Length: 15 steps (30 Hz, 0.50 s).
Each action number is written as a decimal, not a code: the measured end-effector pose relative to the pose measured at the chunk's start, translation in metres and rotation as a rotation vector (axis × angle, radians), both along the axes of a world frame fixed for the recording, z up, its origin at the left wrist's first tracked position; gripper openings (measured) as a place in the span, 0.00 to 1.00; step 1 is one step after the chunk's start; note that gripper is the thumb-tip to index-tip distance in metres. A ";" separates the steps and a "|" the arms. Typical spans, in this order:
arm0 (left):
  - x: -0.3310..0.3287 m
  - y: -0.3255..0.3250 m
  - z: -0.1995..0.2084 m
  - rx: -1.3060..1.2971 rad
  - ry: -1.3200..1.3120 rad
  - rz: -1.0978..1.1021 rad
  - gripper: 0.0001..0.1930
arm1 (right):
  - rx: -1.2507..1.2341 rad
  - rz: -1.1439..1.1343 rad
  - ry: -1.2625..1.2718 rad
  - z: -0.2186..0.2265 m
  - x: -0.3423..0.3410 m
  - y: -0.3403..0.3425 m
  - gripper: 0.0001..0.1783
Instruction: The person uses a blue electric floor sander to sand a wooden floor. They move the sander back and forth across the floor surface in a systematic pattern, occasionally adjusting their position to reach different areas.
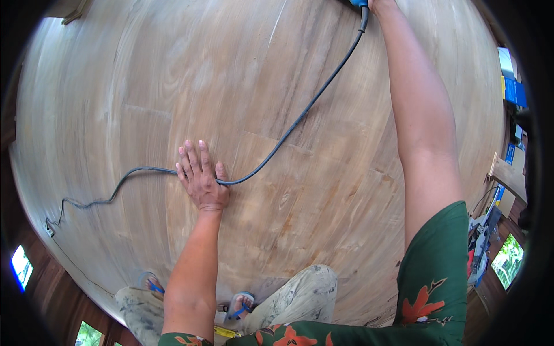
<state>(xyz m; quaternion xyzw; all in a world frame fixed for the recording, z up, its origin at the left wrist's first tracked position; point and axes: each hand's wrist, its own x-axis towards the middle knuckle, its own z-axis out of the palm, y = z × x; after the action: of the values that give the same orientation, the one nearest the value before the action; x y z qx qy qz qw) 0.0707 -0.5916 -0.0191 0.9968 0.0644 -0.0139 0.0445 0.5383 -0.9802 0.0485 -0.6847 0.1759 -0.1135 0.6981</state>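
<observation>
My left hand (202,177) lies flat on the wooden floor (277,213), palm down with fingers stretched out. Under it passes a dark power cord (309,109), which leaves on both sides of the palm. At the top edge, my right hand (379,4) is at a blue corded power tool (359,2) and appears to grip it. Most of that tool and the fingers are cut off by the frame, so its exact kind does not show. My right arm is stretched far forward.
The cord runs left to a small plug or socket (49,230) near the floor's edge. My feet in blue-strapped sandals (242,304) are close behind my left arm. Along the right edge stand blue boxes (515,92), a board (509,177) and a cluttered tool (479,248).
</observation>
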 end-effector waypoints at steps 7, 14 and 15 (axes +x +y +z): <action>-0.001 0.001 -0.002 -0.005 -0.027 -0.008 0.34 | -0.060 -0.049 0.049 -0.011 -0.049 0.022 0.12; 0.001 -0.002 -0.002 0.017 -0.031 -0.017 0.34 | -0.189 -0.097 0.010 0.001 -0.189 0.048 0.16; -0.001 -0.002 -0.003 0.023 -0.027 -0.011 0.34 | -0.206 -0.103 0.009 0.002 -0.212 0.053 0.15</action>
<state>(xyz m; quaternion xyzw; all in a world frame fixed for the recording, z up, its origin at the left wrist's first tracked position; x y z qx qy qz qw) 0.0701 -0.5933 -0.0220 0.9977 0.0585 0.0003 0.0337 0.3261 -0.9268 0.0500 -0.7433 0.2014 -0.1636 0.6166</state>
